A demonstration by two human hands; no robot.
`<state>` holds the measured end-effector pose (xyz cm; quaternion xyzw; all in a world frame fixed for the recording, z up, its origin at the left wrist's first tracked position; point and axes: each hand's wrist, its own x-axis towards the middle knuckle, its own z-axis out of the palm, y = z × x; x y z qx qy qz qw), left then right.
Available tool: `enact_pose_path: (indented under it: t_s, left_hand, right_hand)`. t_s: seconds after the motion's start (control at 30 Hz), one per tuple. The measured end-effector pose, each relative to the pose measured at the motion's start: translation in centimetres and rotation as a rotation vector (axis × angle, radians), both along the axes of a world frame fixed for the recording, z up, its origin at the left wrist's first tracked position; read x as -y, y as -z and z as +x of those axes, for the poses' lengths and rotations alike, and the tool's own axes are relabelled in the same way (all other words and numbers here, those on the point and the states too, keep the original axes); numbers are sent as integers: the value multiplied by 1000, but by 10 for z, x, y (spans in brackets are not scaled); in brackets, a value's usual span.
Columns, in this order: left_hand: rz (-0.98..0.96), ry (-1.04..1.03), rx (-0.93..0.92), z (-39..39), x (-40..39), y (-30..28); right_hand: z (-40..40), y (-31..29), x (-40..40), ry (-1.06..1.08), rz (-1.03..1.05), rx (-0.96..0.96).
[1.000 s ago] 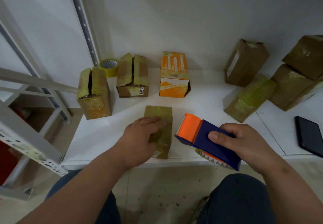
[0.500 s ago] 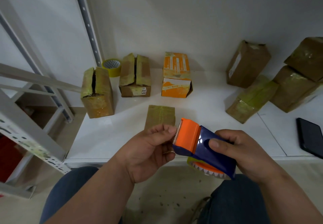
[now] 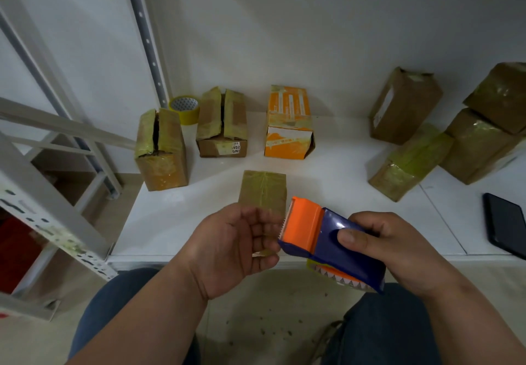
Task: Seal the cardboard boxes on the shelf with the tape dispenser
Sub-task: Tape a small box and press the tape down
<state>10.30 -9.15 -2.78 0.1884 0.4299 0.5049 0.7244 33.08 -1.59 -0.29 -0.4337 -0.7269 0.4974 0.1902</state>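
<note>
My right hand (image 3: 398, 248) grips a blue tape dispenser (image 3: 336, 242) with an orange head, held above the front edge of the white shelf (image 3: 336, 171). My left hand (image 3: 236, 248) hovers palm-up just left of the orange head; its fingers are loosely curled, blurred, and hold nothing I can see. Behind my hands lies a small taped cardboard box (image 3: 263, 188). Further back stand a brown box with a split top (image 3: 160, 151), a brown box with open flaps (image 3: 222, 125) and an orange box (image 3: 289, 122).
A yellow tape roll (image 3: 185, 108) sits in the back left corner by the metal upright (image 3: 145, 37). Several taped brown boxes (image 3: 410, 162) are piled at the right. A black phone (image 3: 505, 222) lies at the right edge. A slanted metal frame (image 3: 42, 194) stands to the left.
My left hand lifted off the small box and came up to the dispenser's orange head. My right hand drew the dispenser slightly toward me.
</note>
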Motion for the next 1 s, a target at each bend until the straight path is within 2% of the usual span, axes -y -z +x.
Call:
enact_pose_path:
  t_s: [0.17, 0.33, 0.57, 0.67, 0.8, 1.0]
  left_hand:
    - [33, -57, -456, 2, 0, 4]
    - [52, -149, -685, -3, 3, 5]
    - [121, -204, -810, -12, 7, -7]
    - [51, -337, -725, -31, 6, -8]
    - [33, -304, -665, -48, -3, -9]
    - [-10, -384, -718, -61, -16, -6]
  right_hand:
    - [-10, -9, 0, -54, 74, 145]
    - [-19, -13, 0, -89, 145, 261]
    - [-22, -17, -4, -119, 250, 201]
    - [-10, -22, -10, -75, 273, 199]
    - [-3, -27, -23, -95, 256, 215]
    - [10, -34, -42, -44, 221, 304]
